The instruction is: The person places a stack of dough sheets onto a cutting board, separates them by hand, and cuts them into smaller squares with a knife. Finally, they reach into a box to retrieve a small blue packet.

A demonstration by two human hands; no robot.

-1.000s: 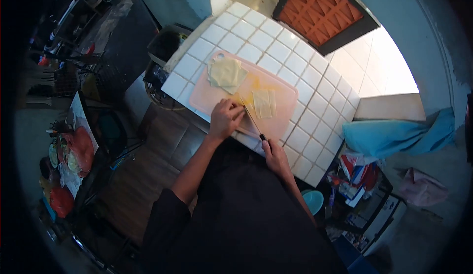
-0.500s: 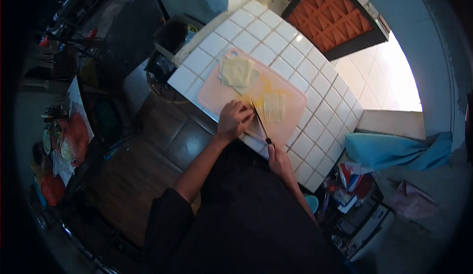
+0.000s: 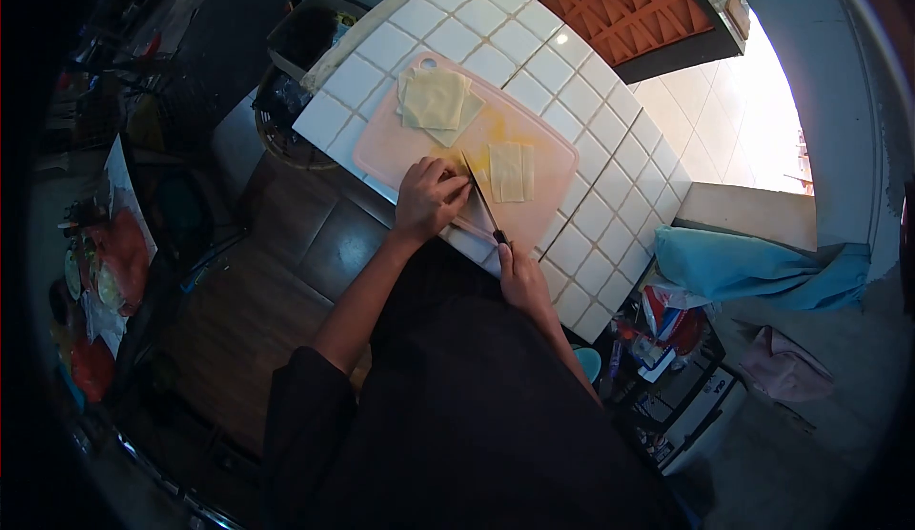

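Note:
A pink cutting board (image 3: 381, 146) lies on the white tiled counter. My right hand (image 3: 523, 280) is wrapped round the dark handle of a knife (image 3: 483, 198), whose blade points up and left over the board. Beside the blade, my left hand (image 3: 431, 196) has its fingers curled down at the board's near edge; what lies under them is hidden. A stack of thin pale square sheets (image 3: 434, 99) rests at the board's upper left. Cut pale strips (image 3: 512, 173) lie right of the blade, near a yellow smear on the board.
White tiles (image 3: 596, 215) surround the board. A dark bin (image 3: 310, 34) and a basket stand beyond the counter's left end. A teal cloth (image 3: 753, 268) hangs at the right, above a cluttered rack (image 3: 667, 363). An orange-panelled dark frame (image 3: 624, 6) is at the top.
The whole view has shifted, so the board, counter and hands appear further left and higher. My hands and the knife keep nearly the same places on the board.

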